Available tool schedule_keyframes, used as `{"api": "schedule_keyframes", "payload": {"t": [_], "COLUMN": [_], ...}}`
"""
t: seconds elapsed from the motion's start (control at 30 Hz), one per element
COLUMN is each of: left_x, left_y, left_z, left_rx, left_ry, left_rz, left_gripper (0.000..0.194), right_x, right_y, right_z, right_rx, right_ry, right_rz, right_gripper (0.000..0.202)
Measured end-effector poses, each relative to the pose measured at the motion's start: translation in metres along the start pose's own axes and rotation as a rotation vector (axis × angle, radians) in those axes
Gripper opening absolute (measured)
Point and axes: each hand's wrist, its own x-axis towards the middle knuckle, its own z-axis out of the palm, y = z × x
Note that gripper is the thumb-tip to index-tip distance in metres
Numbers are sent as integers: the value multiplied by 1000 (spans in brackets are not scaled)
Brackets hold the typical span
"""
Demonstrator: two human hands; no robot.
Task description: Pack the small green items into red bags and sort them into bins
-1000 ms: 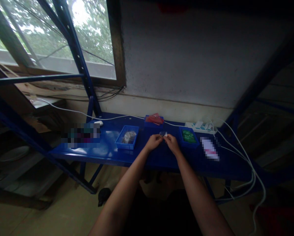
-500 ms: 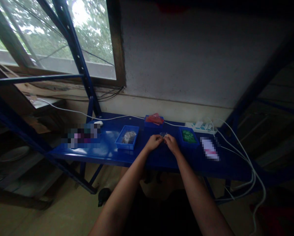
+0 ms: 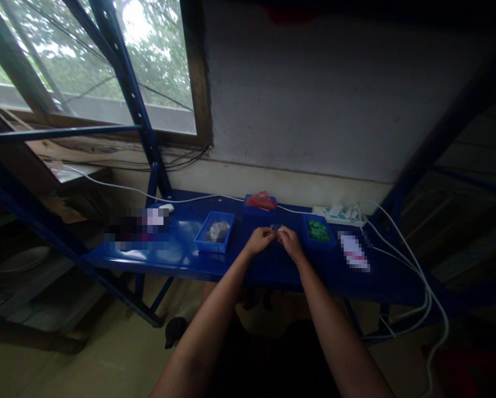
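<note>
Both my hands are together over the blue table (image 3: 181,226), pinching a small clear plastic piece (image 3: 276,227) that looks like a little bag. My left hand (image 3: 261,240) is closed on its left side, and my right hand (image 3: 288,240) is closed on its right side. What lies inside the piece is too small to make out. Left of my hands, a blue bin (image 3: 212,247) holds small clear packets (image 3: 217,231). To the right another blue bin (image 3: 323,243) holds green packets (image 3: 318,230).
Behind my hands stands a blue bin (image 3: 259,211) with red plastic bags (image 3: 261,200). A white power strip (image 3: 339,215) lies at the back right, its cables hanging over the right side. A white mouse-like object (image 3: 165,208) and blurred items sit on the left. Blue rack posts (image 3: 136,105) frame the table.
My hands stay in nearly the same place. The fingers of my right hand have shifted slightly at the clear plastic piece.
</note>
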Motion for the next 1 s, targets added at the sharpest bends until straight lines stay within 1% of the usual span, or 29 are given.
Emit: {"api": "schedule_keyframes", "payload": {"t": [0.1, 0.3, 0.6, 1.0], "left_x": [2, 2, 1, 0], "left_y": [-2, -5, -2, 0], "left_z": [0, 1, 0, 0], "left_rx": [-23, -61, -73, -52], "left_ry": [23, 31, 38, 32], "left_rz": [-3, 3, -4, -11], "left_gripper": [28, 27, 31, 29], "right_x": [0, -2, -2, -1], "right_y": [0, -2, -3, -2], "right_z": [0, 0, 0, 0], "right_rx": [-2, -9, -27, -48], "right_ry": [2, -22, -21, -33], "right_rz": [-5, -15, -22, -20], "right_gripper": [19, 18, 21, 20]}}
